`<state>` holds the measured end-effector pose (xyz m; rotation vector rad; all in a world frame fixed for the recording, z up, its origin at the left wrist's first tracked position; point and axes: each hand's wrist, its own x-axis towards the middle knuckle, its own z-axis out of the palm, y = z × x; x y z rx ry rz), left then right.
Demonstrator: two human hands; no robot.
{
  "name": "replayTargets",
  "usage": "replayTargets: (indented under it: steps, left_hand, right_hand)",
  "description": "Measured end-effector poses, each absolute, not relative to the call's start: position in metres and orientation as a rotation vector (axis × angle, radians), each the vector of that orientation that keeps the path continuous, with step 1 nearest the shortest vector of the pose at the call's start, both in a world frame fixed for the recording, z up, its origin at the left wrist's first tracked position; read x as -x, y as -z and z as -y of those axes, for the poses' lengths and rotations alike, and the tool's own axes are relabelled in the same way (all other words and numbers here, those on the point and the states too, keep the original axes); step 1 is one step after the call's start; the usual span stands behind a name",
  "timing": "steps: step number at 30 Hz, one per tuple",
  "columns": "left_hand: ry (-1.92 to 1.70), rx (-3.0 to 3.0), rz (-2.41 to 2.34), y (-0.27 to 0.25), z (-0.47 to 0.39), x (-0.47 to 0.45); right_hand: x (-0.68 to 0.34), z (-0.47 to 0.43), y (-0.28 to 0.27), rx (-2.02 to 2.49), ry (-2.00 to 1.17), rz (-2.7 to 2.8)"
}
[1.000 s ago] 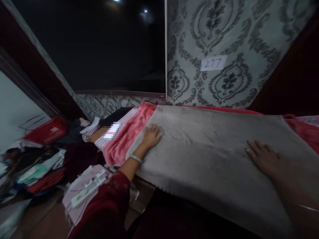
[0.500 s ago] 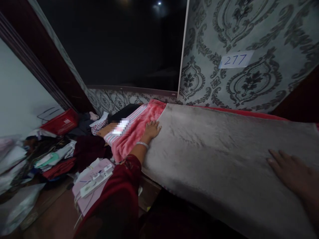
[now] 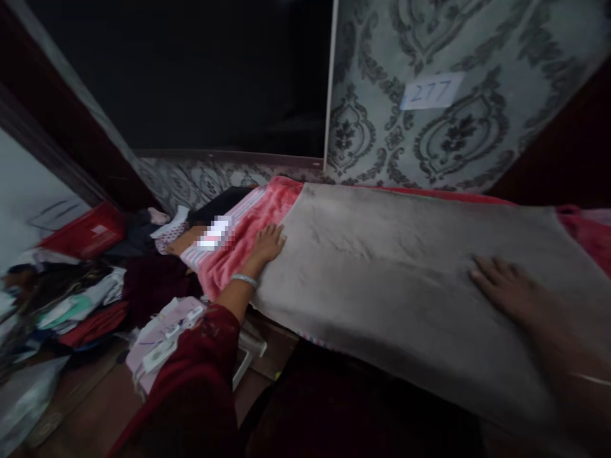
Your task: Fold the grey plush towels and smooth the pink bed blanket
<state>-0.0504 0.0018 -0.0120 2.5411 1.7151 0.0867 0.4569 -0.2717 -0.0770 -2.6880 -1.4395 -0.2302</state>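
A grey plush cloth (image 3: 363,273) is spread over a long surface by the wall. At its left lies a pink plush blanket (image 3: 238,245) with a striped border, and more pink fabric (image 3: 589,238) shows at the right end. My left hand (image 3: 268,243) rests flat where grey meets pink, fingers stretched out. Over on the right, my right hand (image 3: 508,286) lies on the grey cloth with its fingers apart, slightly blurred. Neither hand grips anything.
A large dark screen (image 3: 191,76) hangs on the patterned wall, beside a paper marked 277 (image 3: 432,91). On the left are a red bag (image 3: 86,229), piled clothes (image 3: 90,312) and a white power strip (image 3: 162,353) on a pink item. A white frame (image 3: 248,353) stands below the cloth.
The view has swung to the right, so everything sits further left and more pink fabric shows at the right end. Both hands remain on the cloth.
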Motion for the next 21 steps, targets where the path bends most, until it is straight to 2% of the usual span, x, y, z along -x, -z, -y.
replayTargets:
  steps: [4, 9, 12, 14, 17, 21]
  left_hand:
    - [-0.146, -2.582, -1.698, 0.012, -0.008, 0.044]
    - [-0.209, -2.602, -1.689, 0.016, -0.019, 0.043]
    - [-0.218, -2.597, -1.715, 0.013, -0.019, 0.042]
    - [-0.257, -2.592, -1.750, 0.007, -0.013, 0.032]
    - [-0.346, -2.705, -1.650, -0.002, 0.012, -0.008]
    - [-0.162, -2.963, -0.973, 0.001, 0.068, -0.085]
  right_hand:
    - [-0.365, 0.280, 0.052, 2.512, -0.070, 1.811]
    - [-0.241, 0.326, 0.043, 1.833, -0.315, 2.252]
    - [-0.216, 0.348, 0.032, 1.501, -0.502, 2.322]
    - [-0.232, 0.344, 0.024, 1.524, -0.463, 2.218]
    - [-0.285, 0.311, 0.017, 1.848, -0.199, 1.945]
    - [-0.336, 0.259, 0.019, 2.230, 0.019, 1.737]
